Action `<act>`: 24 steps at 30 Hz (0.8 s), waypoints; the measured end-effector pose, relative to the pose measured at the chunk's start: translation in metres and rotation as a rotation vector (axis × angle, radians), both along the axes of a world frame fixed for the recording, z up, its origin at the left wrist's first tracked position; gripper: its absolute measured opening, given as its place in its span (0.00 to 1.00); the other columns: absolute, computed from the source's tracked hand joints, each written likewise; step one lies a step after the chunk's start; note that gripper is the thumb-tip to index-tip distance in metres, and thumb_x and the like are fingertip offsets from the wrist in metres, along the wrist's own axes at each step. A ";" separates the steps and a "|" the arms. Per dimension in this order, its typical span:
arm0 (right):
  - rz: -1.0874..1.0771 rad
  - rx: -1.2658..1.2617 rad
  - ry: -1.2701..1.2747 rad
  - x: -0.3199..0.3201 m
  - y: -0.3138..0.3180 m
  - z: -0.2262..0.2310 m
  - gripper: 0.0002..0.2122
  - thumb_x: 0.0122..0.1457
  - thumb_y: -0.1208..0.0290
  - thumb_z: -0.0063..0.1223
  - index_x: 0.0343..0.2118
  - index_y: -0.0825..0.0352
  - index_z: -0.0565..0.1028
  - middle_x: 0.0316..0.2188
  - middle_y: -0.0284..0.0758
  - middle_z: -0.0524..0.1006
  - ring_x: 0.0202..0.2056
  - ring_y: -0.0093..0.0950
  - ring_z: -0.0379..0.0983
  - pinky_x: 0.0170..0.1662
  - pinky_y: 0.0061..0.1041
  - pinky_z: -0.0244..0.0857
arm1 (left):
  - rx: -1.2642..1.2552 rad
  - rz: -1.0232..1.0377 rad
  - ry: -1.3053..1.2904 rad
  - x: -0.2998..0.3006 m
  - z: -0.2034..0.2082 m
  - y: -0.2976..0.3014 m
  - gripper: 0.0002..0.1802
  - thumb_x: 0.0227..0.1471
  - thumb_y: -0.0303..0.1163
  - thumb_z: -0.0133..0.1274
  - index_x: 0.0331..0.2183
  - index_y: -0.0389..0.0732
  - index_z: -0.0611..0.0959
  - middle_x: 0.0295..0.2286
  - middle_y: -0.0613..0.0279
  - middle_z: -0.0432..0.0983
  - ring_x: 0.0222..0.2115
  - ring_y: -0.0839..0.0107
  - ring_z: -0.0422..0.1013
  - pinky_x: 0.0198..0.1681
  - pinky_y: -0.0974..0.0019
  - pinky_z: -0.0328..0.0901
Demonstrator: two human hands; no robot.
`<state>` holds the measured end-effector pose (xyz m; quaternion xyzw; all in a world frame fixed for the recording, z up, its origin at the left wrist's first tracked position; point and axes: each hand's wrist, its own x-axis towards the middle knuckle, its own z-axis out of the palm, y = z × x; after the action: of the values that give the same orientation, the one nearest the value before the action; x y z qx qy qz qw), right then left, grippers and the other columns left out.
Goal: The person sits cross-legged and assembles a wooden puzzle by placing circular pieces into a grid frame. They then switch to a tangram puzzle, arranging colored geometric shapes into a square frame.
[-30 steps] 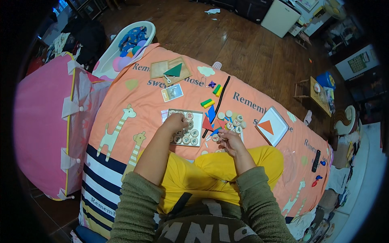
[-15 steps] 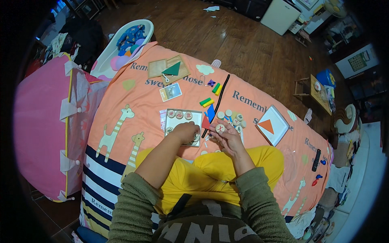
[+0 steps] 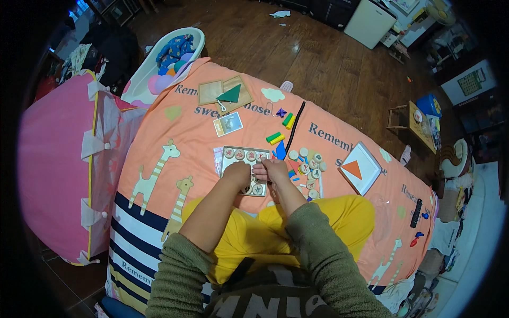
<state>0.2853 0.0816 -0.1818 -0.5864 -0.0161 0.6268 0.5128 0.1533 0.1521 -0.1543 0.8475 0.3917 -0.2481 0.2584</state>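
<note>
A shallow white box (image 3: pixel 259 194) lies in front of me, with round wooden Chinese chess pieces (image 3: pixel 239 154) in it, several of them in a row along its far side. Over the box's left part, my left hand (image 3: pixel 237 174) is curled with the knuckles up; what its fingertips hold, if anything, is hidden. My right hand (image 3: pixel 273 170) reaches over the right edge, fingers stretched leftward and thumb apart. Just beyond that thumb sits a red-marked piece (image 3: pixel 260 157) at the end of the row. More loose chess pieces (image 3: pixel 313 164) lie right of the box.
Green and yellow blocks (image 3: pixel 275 138), a blue rhombus (image 3: pixel 280 150) and a black cord (image 3: pixel 295 122) lie beyond the box. A picture card (image 3: pixel 228 123) and a wooden tray (image 3: pixel 244 102) are farther left. A white tray (image 3: pixel 373 170) with an orange triangle (image 3: pixel 352 169) rests at right.
My right hand has moved left to the box; the piece on its fingers is no longer there, and a red-marked piece shows in the far row. My left hand has curled and drawn back leftward.
</note>
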 end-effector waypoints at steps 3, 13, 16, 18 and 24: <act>0.055 -0.026 -0.152 0.007 -0.003 -0.003 0.07 0.61 0.76 0.45 0.35 0.75 0.70 0.28 0.47 0.78 0.21 0.31 0.77 0.20 0.26 0.72 | 0.046 -0.039 -0.379 0.003 -0.011 0.002 0.12 0.44 0.28 0.55 0.36 0.40 0.83 0.38 0.51 0.77 0.42 0.53 0.73 0.44 0.56 0.70; 0.154 -0.123 -0.753 0.136 -0.090 -0.031 0.07 0.56 0.81 0.43 0.36 0.71 0.71 0.26 0.38 0.77 0.22 0.27 0.74 0.24 0.25 0.68 | -0.032 -0.081 -0.317 0.018 -0.031 0.000 0.14 0.48 0.26 0.50 0.40 0.39 0.78 0.42 0.49 0.72 0.45 0.52 0.70 0.47 0.54 0.67; 0.260 0.002 -0.973 0.117 -0.090 -0.041 0.04 0.55 0.79 0.48 0.34 0.70 0.73 0.25 0.35 0.75 0.26 0.25 0.73 0.29 0.25 0.68 | -0.114 -0.043 -0.251 0.017 -0.027 0.003 0.16 0.47 0.26 0.50 0.41 0.40 0.80 0.41 0.49 0.75 0.43 0.52 0.72 0.46 0.55 0.68; 0.471 0.066 -1.032 0.092 -0.087 -0.033 0.05 0.54 0.77 0.52 0.35 0.68 0.73 0.25 0.34 0.74 0.26 0.25 0.72 0.30 0.25 0.67 | -0.202 0.018 -0.204 0.008 -0.022 0.004 0.18 0.46 0.26 0.51 0.42 0.42 0.81 0.41 0.50 0.77 0.42 0.53 0.73 0.45 0.55 0.68; 0.882 0.109 -1.751 0.047 -0.086 -0.015 0.18 0.44 0.62 0.65 0.34 0.67 0.72 0.30 0.42 0.75 0.36 0.43 0.73 0.40 0.41 0.68 | -0.232 -0.050 -0.161 0.006 -0.011 0.004 0.24 0.42 0.25 0.53 0.45 0.46 0.82 0.42 0.52 0.78 0.44 0.55 0.74 0.46 0.58 0.69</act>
<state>0.3320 -0.0049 -0.1970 -0.7610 -0.6369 0.1043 0.0660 0.1596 0.1558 -0.1653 0.8386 0.3169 -0.2293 0.3791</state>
